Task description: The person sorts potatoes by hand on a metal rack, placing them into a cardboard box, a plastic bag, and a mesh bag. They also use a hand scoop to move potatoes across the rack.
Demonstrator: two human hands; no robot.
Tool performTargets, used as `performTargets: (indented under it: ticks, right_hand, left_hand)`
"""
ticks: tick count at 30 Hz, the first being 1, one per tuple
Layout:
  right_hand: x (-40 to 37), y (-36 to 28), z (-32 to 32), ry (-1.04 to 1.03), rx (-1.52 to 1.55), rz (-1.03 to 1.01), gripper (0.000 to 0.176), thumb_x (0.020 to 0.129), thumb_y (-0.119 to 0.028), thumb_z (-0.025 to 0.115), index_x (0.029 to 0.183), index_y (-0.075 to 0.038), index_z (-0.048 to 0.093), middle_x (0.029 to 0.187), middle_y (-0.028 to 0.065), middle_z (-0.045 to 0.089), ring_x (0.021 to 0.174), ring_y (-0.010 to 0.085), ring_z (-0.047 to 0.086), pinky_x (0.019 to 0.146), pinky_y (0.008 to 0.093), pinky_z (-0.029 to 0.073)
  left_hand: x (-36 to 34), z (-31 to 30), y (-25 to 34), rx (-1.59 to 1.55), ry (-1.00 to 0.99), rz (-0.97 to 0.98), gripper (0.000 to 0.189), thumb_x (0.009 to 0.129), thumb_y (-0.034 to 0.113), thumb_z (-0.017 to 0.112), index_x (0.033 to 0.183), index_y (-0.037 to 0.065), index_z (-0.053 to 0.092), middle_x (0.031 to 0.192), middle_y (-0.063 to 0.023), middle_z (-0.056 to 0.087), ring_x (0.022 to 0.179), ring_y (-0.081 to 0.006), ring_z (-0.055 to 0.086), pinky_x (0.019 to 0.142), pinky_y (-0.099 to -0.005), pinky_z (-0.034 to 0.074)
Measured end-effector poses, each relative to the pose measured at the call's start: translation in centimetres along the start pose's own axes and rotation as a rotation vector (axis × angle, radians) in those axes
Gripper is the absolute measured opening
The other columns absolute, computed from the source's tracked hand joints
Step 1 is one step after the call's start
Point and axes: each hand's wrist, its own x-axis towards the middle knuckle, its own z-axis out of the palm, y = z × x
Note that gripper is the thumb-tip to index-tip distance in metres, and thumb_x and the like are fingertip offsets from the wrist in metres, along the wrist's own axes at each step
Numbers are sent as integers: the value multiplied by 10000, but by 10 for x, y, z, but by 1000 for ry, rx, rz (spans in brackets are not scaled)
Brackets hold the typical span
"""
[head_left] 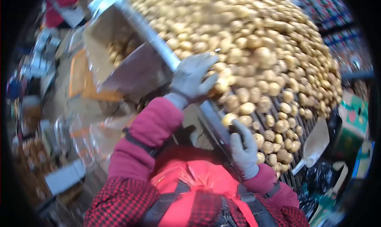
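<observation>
My left hand [193,77], in a grey glove, reaches over the metal edge [212,116] of a slatted sorting table. Its thumb stands apart from the fingers, and the fingertips rest among potatoes [222,82]. Lower down, my right hand [244,149], gloved in the same grey, is at the table's near edge with its fingers apart. A yellow potato [229,119] lies just beyond its fingertips. I see no potato lifted in either hand. A big heap of potatoes [254,40] covers the upper table, thinning to loose ones on the dark slats [260,116].
A carton [101,64] with some potatoes inside stands against the table's left side. A pale scoop [316,143] lies at the right edge, near a green printed box [353,120] and black plastic bags [319,177]. Another person [61,7] in red is at the upper left.
</observation>
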Motion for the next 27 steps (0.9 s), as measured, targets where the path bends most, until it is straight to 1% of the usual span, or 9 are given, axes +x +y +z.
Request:
performTargets:
  ticks: [5, 7, 13, 15, 17, 22, 25, 26, 27]
  right_hand:
    - [-2, 9, 6, -4, 53, -42, 402, 1029, -80, 560, 1411, 47, 549, 1306, 165, 645, 1167, 234, 634, 1034, 368, 494]
    - [-3, 10, 0, -47, -1, -47, 395, 1030, -66, 551, 1408, 48, 549, 1315, 168, 640, 1175, 234, 631, 1035, 370, 495]
    - [-7, 15, 4, -5, 135, -11, 358, 1021, -71, 590, 1358, 49, 593, 1237, 148, 670, 1143, 212, 641, 1019, 348, 502]
    - [-5, 12, 0, -34, 43, -125, 360, 1019, -84, 607, 1357, 40, 596, 1224, 141, 673, 1127, 206, 645, 1004, 348, 508]
    - [-3, 20, -3, -52, 90, -127, 361, 1019, -101, 612, 1356, 28, 599, 1210, 144, 680, 1097, 200, 657, 979, 335, 516]
    - [2, 29, -7, -51, 22, -169, 348, 1011, -136, 623, 1334, -7, 627, 1184, 122, 695, 1074, 179, 665, 945, 319, 526]
    - [5, 20, -17, -178, 163, -27, 346, 1035, -119, 586, 1362, -6, 606, 1225, 89, 673, 1112, 160, 632, 984, 313, 508]
    - [6, 6, -23, -177, 164, -8, 325, 1035, -115, 577, 1339, -10, 623, 1201, 76, 675, 1099, 142, 627, 971, 296, 507]
    - [11, -6, -32, -166, 173, -10, 325, 1035, -115, 577, 1339, -10, 623, 1201, 76, 675, 1099, 142, 627, 971, 296, 507]
  left_hand:
    - [-11, -10, -1, 70, -37, -15, 432, 949, 352, 635, 1265, 58, 621, 1258, -160, 645, 1171, -359, 578, 1076, -478, 390]
    - [-17, -6, -2, 114, 30, 25, 428, 964, 361, 620, 1263, 55, 604, 1238, -147, 636, 1155, -356, 566, 1076, -489, 373]
    - [-26, -5, 0, 125, 73, 24, 382, 947, 291, 626, 1263, 75, 621, 1191, -143, 656, 1116, -352, 590, 1069, -518, 365]
    - [-26, 2, -2, 158, 84, 42, 385, 938, 276, 621, 1265, 71, 619, 1200, -137, 657, 1117, -348, 590, 1062, -514, 358]
    - [-23, -3, 6, 154, 30, 19, 380, 939, 271, 614, 1262, 71, 618, 1190, -135, 657, 1112, -347, 588, 1063, -511, 350]
    - [-26, -2, 4, 253, -87, -39, 448, 968, 322, 618, 1374, 131, 606, 1381, -157, 619, 1308, -347, 539, 1191, -551, 247]
    - [-21, -6, 6, 246, -153, -29, 443, 951, 294, 647, 1358, 121, 624, 1388, -168, 612, 1319, -355, 528, 1186, -550, 261]
    - [-2, -23, 27, 231, -300, -84, 434, 933, 255, 673, 1338, 104, 641, 1362, -182, 629, 1291, -365, 557, 1155, -519, 344]
    - [8, -20, 25, 234, -307, -72, 434, 933, 255, 673, 1338, 104, 641, 1362, -182, 629, 1291, -365, 557, 1155, -519, 344]
